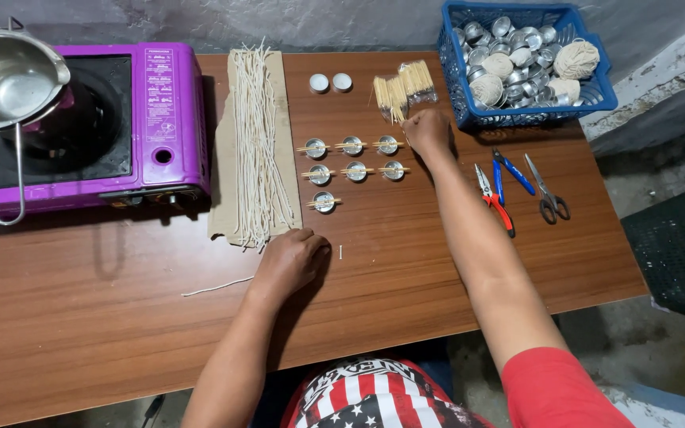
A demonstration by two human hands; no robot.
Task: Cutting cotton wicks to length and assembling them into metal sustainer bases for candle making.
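My right hand [428, 131] reaches to the far side of the table, fingers closed at the bundle of thin wooden sticks [394, 93] beside a clear packet of more sticks [419, 79]. My left hand [291, 260] rests knuckles-down on the wood, fingers curled, just below a strip of cardboard [223, 158] covered with white wicks [259, 143]. Between the hands stand several small metal cups [352, 145], each with sticks laid across its rim. Two filled cups [331, 82] sit farther back.
A purple portable stove [160, 119] with a steel pouring pot [5, 79] stands at the left. A blue basket [525, 111] of metal cups and string balls is at the back right. Pliers [495, 198], blue cutters [513, 173] and scissors [547, 190] lie right. A loose wick [217, 286] lies near.
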